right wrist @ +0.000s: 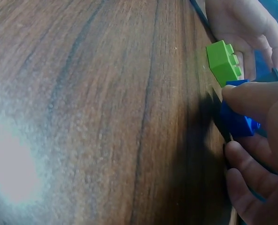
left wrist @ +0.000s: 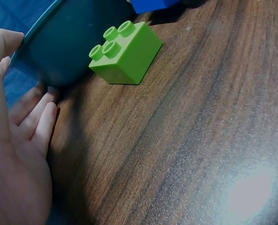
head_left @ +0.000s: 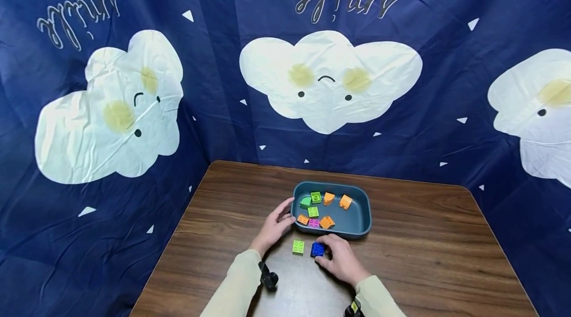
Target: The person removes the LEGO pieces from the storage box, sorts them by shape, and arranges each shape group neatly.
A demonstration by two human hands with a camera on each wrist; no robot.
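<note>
A blue building brick (head_left: pixel 317 249) is pinched between the thumb and fingers of my right hand (head_left: pixel 341 258), low at the tabletop in front of the tray. Just left of it a lime-green brick (head_left: pixel 298 247) stands studs up on the table, apart from both hands; the left wrist view shows its studs (left wrist: pixel 111 48) up close. My left hand (head_left: pixel 273 227) rests against the left end of the dark teal tray (head_left: pixel 367 215). One digit touches the tray's rim (left wrist: pixel 35 30), and the other fingers lie extended low beside its wall.
Inside the tray lie several loose bricks: green ones (head_left: pixel 313 212), orange ones (head_left: pixel 345 202) and a magenta one (head_left: pixel 314 223). A brown wood-grain table (head_left: pixel 415 247) carries everything. Dark blue cloth (head_left: pixel 218 108) with white clouds hangs behind and at the sides.
</note>
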